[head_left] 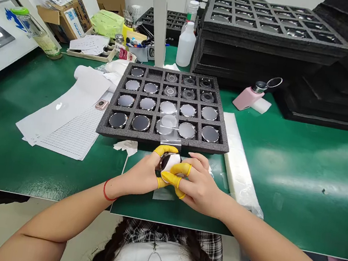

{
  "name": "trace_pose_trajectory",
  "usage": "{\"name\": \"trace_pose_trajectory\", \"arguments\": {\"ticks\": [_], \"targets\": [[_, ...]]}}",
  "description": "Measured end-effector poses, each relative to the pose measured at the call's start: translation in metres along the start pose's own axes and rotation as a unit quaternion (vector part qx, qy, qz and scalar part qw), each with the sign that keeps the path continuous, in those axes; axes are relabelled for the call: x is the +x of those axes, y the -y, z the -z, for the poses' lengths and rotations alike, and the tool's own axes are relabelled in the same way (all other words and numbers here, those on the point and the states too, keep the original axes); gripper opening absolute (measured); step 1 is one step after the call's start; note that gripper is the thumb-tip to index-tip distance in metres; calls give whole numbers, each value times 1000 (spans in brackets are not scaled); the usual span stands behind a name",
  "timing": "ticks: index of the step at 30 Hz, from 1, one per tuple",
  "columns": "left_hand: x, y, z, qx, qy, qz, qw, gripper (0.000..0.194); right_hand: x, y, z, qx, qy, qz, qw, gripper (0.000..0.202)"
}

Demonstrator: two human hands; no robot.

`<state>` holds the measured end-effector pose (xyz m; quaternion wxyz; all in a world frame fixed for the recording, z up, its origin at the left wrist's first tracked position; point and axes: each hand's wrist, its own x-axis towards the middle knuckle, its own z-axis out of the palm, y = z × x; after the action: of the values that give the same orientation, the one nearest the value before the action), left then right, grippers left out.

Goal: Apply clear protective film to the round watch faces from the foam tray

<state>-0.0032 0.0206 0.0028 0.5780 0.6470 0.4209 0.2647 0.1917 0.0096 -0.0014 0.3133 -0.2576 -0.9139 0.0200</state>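
Just in front of a black foam tray (163, 139), my left hand (150, 170) grips a round dark watch case (164, 162) between thumb and forefinger, both in yellow finger cots. My right hand (197, 183), also with yellow cots, pinches a white cloth or paper (173, 161) against the face of the case. The tray's compartments hold round watch pieces, some with smooth faces and some showing ringed undersides; one compartment in the back row has no watch in it. A clear film strip (170, 138) lies over the tray's front edge.
Papers (66, 111) and a small pink square watch (101, 104) lie left of the tray. To the right are a white foam-like strip (242, 166) and a pink bottle (248, 98). Behind stand a white bottle (186, 46), a post (158, 20) and stacked black trays (243, 54).
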Motion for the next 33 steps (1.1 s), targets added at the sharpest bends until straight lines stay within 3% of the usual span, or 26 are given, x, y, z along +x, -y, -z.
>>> {"name": "trace_pose_trajectory", "arguments": {"ticks": [10, 17, 25, 33], "targets": [[-2, -13, 8, -9, -35, -3, 999, 56, 2, -16, 13, 26, -57, -29, 998, 20], [-2, -1, 3, -3, 17, 3, 1000, 58, 5, -2, 4, -14, -15, 18, 1000, 18], [-1, 1, -5, 23, 38, 2, 999, 54, 2, 0, -3, -76, -9, -51, 996, 24], [-2, 3, -6, 10, -34, -8, 999, 53, 2, -2, -3, -112, -53, -87, 988, 22]]}}
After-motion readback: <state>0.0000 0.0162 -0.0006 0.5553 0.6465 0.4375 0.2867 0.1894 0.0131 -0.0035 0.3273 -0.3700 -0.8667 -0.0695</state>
